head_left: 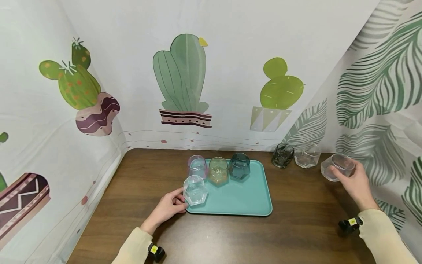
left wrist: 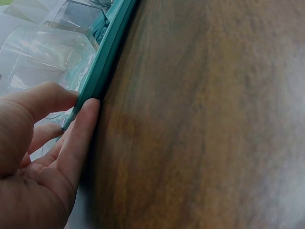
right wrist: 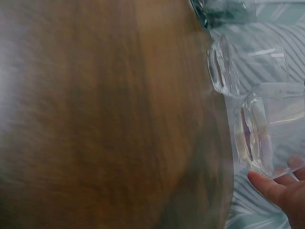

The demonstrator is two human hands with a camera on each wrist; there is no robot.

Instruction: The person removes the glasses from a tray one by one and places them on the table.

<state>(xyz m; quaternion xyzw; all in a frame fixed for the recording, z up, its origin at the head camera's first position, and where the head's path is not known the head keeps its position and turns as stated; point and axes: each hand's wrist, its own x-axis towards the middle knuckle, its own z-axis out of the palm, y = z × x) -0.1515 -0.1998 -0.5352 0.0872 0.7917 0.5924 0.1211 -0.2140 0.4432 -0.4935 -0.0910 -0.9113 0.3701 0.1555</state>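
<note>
My left hand [head_left: 169, 206] is at the front left corner of a teal tray [head_left: 237, 205], its fingers pinching the rim [left wrist: 106, 62]. Just beside those fingers, a clear faceted glass [head_left: 195, 190] stands on the tray. Behind it, also on the tray, are a pinkish iridescent glass [head_left: 197, 167], an amber glass [head_left: 218, 171] and a dark blue-green glass [head_left: 239, 167]. Far to the right, my right hand [head_left: 357, 185] grips another clear glass [head_left: 336, 168], which leans in the head view. Part of that hand is cut off in the right wrist view.
Left of the held glass, a clear glass [head_left: 307, 156] and a dark grey glass [head_left: 282, 156] stand near the back of the brown wooden table [head_left: 230, 238]. White cloth [head_left: 237, 29] printed with cacti and leaves hangs behind and at both sides.
</note>
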